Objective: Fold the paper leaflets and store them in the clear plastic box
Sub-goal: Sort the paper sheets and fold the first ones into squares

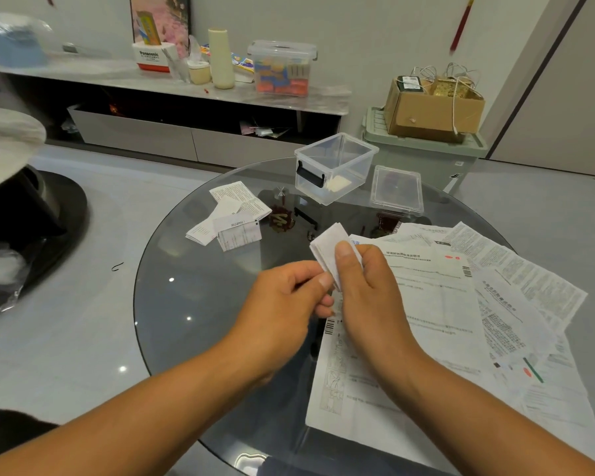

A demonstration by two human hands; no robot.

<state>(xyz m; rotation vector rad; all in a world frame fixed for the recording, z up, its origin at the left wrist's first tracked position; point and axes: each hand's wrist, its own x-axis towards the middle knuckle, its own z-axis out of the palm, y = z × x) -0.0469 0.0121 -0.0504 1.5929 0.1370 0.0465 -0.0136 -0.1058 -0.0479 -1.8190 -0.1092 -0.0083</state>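
Pinching a small folded leaflet (327,250) above the centre of the round glass bench (200,304), the left hand (282,304) and right hand (364,286) meet thumb to thumb, forearms converging from 6 o'clock. Loosely held, the springy folds could reopen. The clear plastic box (335,166) stands open at 12 o'clock; unfolded leaflets (443,321) lie at 3 o'clock.

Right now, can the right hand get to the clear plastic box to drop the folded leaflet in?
Probably yes: the clear plastic box stands open, lid beside it, and only bare glass lies between it and the right hand.
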